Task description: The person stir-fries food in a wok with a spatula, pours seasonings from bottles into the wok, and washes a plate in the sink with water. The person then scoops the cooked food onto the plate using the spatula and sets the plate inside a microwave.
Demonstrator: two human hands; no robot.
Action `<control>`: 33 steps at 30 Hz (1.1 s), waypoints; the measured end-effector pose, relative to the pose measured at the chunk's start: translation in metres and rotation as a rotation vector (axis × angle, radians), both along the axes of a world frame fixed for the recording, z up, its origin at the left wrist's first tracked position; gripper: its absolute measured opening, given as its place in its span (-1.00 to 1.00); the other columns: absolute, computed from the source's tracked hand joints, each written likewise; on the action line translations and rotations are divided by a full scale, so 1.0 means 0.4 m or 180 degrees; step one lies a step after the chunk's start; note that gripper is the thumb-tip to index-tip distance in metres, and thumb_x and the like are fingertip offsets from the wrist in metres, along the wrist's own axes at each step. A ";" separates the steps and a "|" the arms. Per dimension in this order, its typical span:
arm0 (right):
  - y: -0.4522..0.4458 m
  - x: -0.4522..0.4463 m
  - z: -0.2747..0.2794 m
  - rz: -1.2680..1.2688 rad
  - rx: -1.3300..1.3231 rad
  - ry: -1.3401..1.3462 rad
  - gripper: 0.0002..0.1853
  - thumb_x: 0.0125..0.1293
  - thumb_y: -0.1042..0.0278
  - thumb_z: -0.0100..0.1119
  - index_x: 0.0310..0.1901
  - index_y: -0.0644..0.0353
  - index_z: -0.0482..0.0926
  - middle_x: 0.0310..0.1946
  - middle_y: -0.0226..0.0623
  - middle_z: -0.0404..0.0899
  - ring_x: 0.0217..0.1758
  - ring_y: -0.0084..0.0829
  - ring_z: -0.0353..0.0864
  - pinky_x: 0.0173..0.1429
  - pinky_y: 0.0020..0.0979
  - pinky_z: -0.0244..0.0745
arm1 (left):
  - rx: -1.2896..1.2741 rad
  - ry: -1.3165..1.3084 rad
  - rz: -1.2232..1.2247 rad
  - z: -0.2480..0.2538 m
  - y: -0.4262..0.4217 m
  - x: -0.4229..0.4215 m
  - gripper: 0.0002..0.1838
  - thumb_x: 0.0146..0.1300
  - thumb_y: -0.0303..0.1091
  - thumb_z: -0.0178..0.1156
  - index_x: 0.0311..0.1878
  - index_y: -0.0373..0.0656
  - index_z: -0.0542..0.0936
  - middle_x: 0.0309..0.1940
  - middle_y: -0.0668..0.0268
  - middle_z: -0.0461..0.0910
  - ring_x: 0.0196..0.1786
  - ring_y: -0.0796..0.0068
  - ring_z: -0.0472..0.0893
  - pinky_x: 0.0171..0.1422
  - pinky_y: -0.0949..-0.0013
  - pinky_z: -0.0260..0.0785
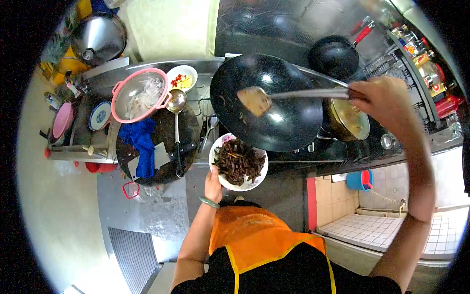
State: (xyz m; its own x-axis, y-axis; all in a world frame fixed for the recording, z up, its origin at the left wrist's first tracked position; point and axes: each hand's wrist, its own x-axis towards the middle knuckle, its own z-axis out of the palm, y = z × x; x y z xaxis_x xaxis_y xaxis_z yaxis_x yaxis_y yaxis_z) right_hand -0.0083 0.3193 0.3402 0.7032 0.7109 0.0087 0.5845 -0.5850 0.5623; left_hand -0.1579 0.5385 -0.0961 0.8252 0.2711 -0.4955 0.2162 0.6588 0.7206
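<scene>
My left hand point(213, 184) grips the rim of a white plate point(263, 171) with a floral edge. Dark brown cooked strips point(237, 160) are heaped on it, close to the near side of a large black wok point(298, 117). Closed round the handle of a wok spatula point(255, 101) is my right hand point(384, 98), to the right of the wok. The spatula's blade is over the wok and looks smeared or wet. A few dark scraps stick to the wok's inner wall, which is otherwise bare and shiny.
Left of the wok are a pink strainer basket point(114, 105) of pale sliced food, a small bowl point(194, 71) of chopped red and yellow bits, and a round chopping board point(193, 127) with a ladle point(176, 103), cleaver and blue cloth point(142, 147). A pot point(360, 128) and smaller pan point(334, 58) stand right.
</scene>
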 end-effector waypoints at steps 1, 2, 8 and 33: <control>0.027 0.045 -0.049 -0.0207 -0.0204 -0.0105 -0.86 0.16 0.18 0.16 -0.28 -0.05 0.62 -0.46 -0.29 0.64 -0.40 -0.18 0.66 -0.34 -0.22 0.53 | -0.0025 -0.0013 0.0048 0.011 -0.004 -0.001 -0.29 0.36 0.16 -0.06 0.24 -0.37 0.26 0.02 0.15 0.50 -0.01 0.34 0.56 -0.01 0.30 0.47; 0.057 0.087 -0.104 -0.0411 -0.0411 -0.0205 -0.87 0.18 0.21 0.12 -0.29 -0.03 0.62 -0.44 -0.29 0.65 -0.38 -0.20 0.68 -0.34 -0.24 0.56 | -0.0053 -0.0021 0.0100 0.017 -0.006 -0.003 -0.25 0.36 0.15 -0.05 0.27 -0.41 0.22 0.03 0.13 0.49 -0.02 0.33 0.56 -0.02 0.32 0.49; 0.065 0.151 -0.321 0.0068 -0.0177 -0.0478 -0.74 0.20 0.10 0.18 -0.14 0.00 0.52 -0.46 -0.31 0.58 -0.39 -0.26 0.65 -0.37 -0.30 0.53 | -0.0224 -0.0279 0.0057 -0.052 -0.010 -0.023 -0.21 0.34 0.17 -0.03 0.29 -0.42 0.18 0.07 0.10 0.46 0.04 0.31 0.53 0.05 0.28 0.46; -0.013 -0.092 -0.040 0.0582 -0.0176 0.0129 -0.73 0.02 0.18 0.30 -0.20 -0.05 0.60 -0.55 -0.34 0.51 -0.50 -0.30 0.57 -0.41 -0.27 0.45 | -0.0149 -0.0265 0.0099 -0.068 -0.027 -0.023 -0.41 0.38 0.15 -0.08 0.08 -0.28 0.39 -0.24 0.25 0.59 -0.36 0.42 0.61 -0.50 0.39 0.43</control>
